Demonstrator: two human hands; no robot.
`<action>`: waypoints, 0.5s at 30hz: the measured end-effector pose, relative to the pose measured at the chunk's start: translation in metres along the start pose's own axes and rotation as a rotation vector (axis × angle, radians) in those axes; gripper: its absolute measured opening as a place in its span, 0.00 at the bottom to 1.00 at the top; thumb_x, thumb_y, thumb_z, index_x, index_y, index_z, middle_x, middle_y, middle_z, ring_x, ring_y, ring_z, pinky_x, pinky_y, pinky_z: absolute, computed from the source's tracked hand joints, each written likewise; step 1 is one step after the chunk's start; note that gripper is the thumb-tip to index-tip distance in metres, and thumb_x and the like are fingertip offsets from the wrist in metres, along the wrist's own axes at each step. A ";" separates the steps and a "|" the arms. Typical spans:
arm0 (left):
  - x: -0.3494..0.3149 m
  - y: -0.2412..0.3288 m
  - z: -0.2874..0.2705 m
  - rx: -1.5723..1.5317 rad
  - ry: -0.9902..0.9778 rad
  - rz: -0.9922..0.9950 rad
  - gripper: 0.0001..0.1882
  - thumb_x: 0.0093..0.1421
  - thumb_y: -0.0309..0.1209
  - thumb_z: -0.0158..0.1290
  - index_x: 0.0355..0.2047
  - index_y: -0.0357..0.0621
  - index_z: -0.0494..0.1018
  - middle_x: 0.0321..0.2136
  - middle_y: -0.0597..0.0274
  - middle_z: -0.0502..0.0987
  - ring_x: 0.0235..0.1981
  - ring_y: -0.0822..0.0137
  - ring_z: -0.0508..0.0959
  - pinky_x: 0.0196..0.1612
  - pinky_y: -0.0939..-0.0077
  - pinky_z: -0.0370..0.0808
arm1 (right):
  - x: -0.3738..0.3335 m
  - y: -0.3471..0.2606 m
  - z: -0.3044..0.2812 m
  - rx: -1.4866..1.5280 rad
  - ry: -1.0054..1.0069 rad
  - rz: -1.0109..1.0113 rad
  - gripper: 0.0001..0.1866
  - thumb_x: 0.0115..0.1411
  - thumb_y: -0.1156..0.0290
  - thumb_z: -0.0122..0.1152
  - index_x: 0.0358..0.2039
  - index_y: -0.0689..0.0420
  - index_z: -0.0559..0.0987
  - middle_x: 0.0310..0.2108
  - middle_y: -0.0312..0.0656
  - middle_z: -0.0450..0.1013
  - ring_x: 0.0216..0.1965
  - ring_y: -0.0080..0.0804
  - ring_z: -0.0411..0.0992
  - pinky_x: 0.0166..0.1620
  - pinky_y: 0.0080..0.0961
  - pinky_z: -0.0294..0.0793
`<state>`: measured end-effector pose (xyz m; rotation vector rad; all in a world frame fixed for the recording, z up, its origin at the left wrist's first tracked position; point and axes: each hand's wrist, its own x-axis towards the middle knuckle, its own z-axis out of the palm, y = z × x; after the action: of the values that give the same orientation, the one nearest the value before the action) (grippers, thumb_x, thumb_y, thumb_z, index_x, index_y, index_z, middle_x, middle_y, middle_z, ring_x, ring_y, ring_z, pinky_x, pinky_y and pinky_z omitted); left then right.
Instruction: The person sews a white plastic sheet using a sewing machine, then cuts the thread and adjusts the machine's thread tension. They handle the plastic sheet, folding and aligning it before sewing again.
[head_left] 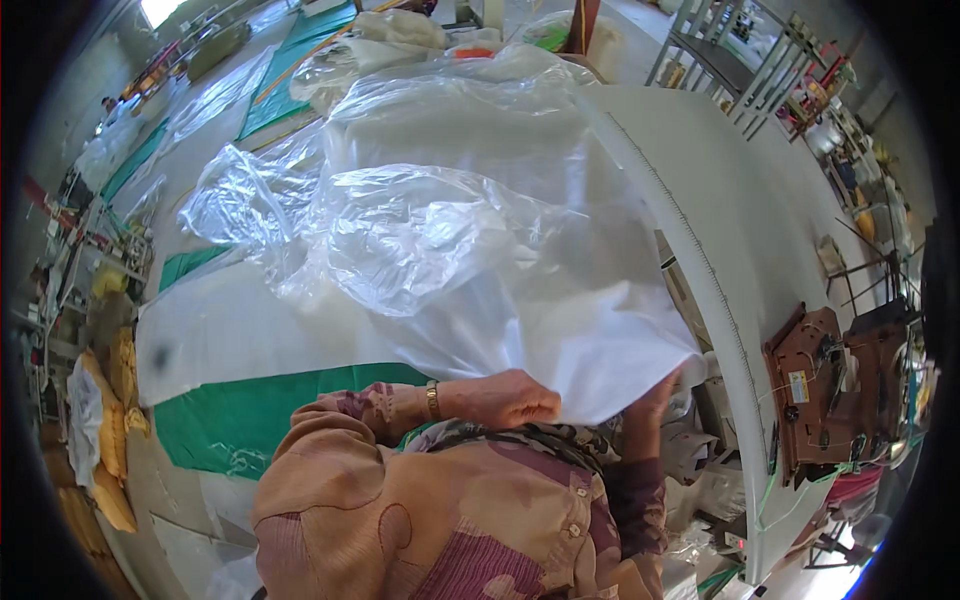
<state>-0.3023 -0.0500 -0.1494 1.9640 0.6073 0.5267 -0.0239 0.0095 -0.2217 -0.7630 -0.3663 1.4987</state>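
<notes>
Over green cloth (290,412), the sheet (610,345) was spread forward; its near edge was gripped by curled fingers (545,403) of the left hand (510,398); at its right corner, the right hand's (650,402) grip could not be told.

The plastic film (410,235) lay on the sheet (610,350), with the bench (725,200) to its right and bundles (112,430) far left.

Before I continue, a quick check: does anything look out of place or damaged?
Clear plastic lies crumpled over the white sheet, beyond the left hand and right hand, untidy against the smoother sheet. A dark, blurred spot shows toward the left, odd against the pale surface; stain or lens mark, I can't tell.
</notes>
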 end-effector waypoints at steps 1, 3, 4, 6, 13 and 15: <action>-0.004 -0.001 0.011 -0.028 -0.075 -0.031 0.09 0.67 0.34 0.49 0.34 0.41 0.71 0.26 0.49 0.75 0.29 0.46 0.75 0.32 0.60 0.71 | -0.008 -0.014 -0.001 -0.003 -0.022 -0.039 0.39 0.66 0.35 0.35 0.62 0.56 0.65 0.60 0.46 0.66 0.60 0.42 0.64 0.64 0.43 0.63; -0.007 0.004 0.022 -0.097 -0.132 -0.014 0.10 0.67 0.34 0.48 0.34 0.40 0.72 0.26 0.48 0.75 0.28 0.47 0.73 0.33 0.61 0.70 | -0.019 -0.038 -0.020 -0.033 -0.025 -0.119 0.36 0.67 0.39 0.42 0.60 0.58 0.67 0.58 0.45 0.68 0.58 0.42 0.67 0.62 0.42 0.65; -0.008 0.004 0.026 -0.116 -0.177 -0.028 0.10 0.67 0.34 0.48 0.33 0.40 0.72 0.26 0.48 0.75 0.28 0.48 0.73 0.33 0.61 0.70 | -0.022 -0.048 -0.028 -0.051 -0.031 -0.157 0.34 0.67 0.41 0.46 0.60 0.59 0.68 0.57 0.45 0.69 0.57 0.42 0.68 0.61 0.41 0.67; -0.007 0.003 0.038 -0.153 -0.254 -0.036 0.10 0.67 0.34 0.50 0.36 0.40 0.74 0.26 0.49 0.76 0.28 0.51 0.72 0.35 0.62 0.71 | -0.012 -0.040 -0.072 -0.408 0.191 -0.172 0.30 0.66 0.51 0.53 0.59 0.61 0.67 0.55 0.44 0.70 0.55 0.41 0.69 0.57 0.39 0.70; -0.014 -0.069 -0.029 0.874 0.624 -0.275 0.36 0.50 0.43 0.65 0.57 0.44 0.68 0.63 0.45 0.60 0.65 0.44 0.57 0.60 0.46 0.62 | -0.050 -0.043 -0.064 -0.446 0.459 -0.014 0.23 0.63 0.63 0.58 0.51 0.70 0.73 0.48 0.48 0.74 0.45 0.37 0.76 0.48 0.33 0.77; -0.031 -0.106 -0.045 1.012 0.590 -0.713 0.50 0.49 0.42 0.66 0.68 0.49 0.52 0.71 0.46 0.42 0.69 0.37 0.45 0.59 0.34 0.58 | -0.067 -0.047 -0.066 -0.499 0.522 0.010 0.22 0.65 0.64 0.56 0.52 0.69 0.73 0.48 0.46 0.74 0.47 0.35 0.75 0.49 0.32 0.77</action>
<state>-0.3741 0.0037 -0.2285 2.2323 2.1734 0.3459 0.0491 -0.0655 -0.2230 -1.5122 -0.3384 1.1650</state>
